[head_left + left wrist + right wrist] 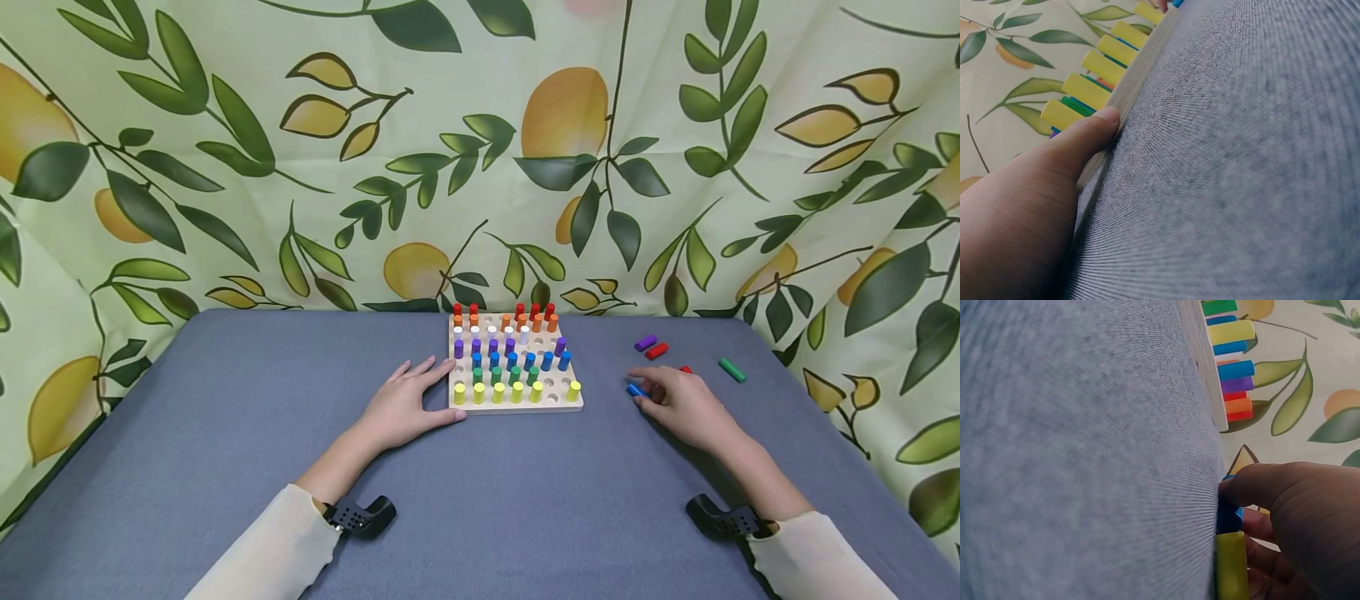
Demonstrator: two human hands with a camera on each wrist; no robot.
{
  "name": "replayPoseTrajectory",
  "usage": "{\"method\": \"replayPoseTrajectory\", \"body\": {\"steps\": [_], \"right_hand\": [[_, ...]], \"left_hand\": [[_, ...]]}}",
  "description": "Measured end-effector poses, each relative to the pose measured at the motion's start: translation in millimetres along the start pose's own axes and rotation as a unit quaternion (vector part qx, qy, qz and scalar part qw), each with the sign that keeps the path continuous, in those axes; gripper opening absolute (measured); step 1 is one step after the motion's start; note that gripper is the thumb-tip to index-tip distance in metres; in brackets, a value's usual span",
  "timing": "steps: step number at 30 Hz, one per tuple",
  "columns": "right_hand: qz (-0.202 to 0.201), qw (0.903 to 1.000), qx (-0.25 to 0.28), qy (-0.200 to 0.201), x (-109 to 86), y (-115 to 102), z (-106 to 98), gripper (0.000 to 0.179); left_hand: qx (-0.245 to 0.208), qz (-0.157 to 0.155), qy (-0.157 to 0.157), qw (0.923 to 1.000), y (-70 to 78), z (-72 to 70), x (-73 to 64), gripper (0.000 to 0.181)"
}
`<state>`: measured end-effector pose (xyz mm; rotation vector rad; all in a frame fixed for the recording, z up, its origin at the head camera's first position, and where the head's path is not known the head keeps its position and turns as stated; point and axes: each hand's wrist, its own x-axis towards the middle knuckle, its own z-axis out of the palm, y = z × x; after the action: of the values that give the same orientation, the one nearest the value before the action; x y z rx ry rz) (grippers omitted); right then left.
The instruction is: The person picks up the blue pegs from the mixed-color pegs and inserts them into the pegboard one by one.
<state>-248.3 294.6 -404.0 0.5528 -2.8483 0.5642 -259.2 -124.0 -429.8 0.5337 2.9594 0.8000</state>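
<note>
A wooden pegboard [558, 406] stands at the middle of the table, with rows of red, orange, white, purple, blue, green and yellow pegs upright in it. My left hand [405, 406] rests at its left side, fingers extended along that edge and thumb [1107, 115] against the front left corner. Right of the board, my right hand [686, 404] pinches a blue peg [635, 389] between thumb and fingers, low over the cloth. In the right wrist view a yellow peg [1232, 565] lies beside the blue one, under the hand; the head view hides it.
Loose pegs lie beyond my right hand: a purple peg [646, 342], a red peg [657, 351] and a green peg [732, 370]. Another red peg [686, 369] shows partly behind the hand. A leaf-patterned curtain [450, 192] hangs behind the blue-grey tablecloth [300, 367].
</note>
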Motion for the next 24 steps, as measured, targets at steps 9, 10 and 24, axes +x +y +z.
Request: {"method": "replayPoseTrajectory", "body": {"steps": [9, 10, 24], "right_hand": [[-0.014, 0.9997, -0.004, 0.017, -1.7, -4, 0, 0.025], [-0.015, 0.9997, -0.004, 0.018, -2.2, -5, 0, 0.025], [-0.055, 0.9972, -0.004, 0.05, 5.0, -17, -21, 0.026]], "left_hand": [[0.003, -0.003, 0.001, 1.0, -0.4, -0.9, -0.4, 0.085], [0.003, -0.001, 0.001, 1.0, 0.0, -0.7, -0.1, 0.085], [-0.001, -0.004, 0.005, 1.0, -1.7, 2.0, 1.1, 0.087]]}}
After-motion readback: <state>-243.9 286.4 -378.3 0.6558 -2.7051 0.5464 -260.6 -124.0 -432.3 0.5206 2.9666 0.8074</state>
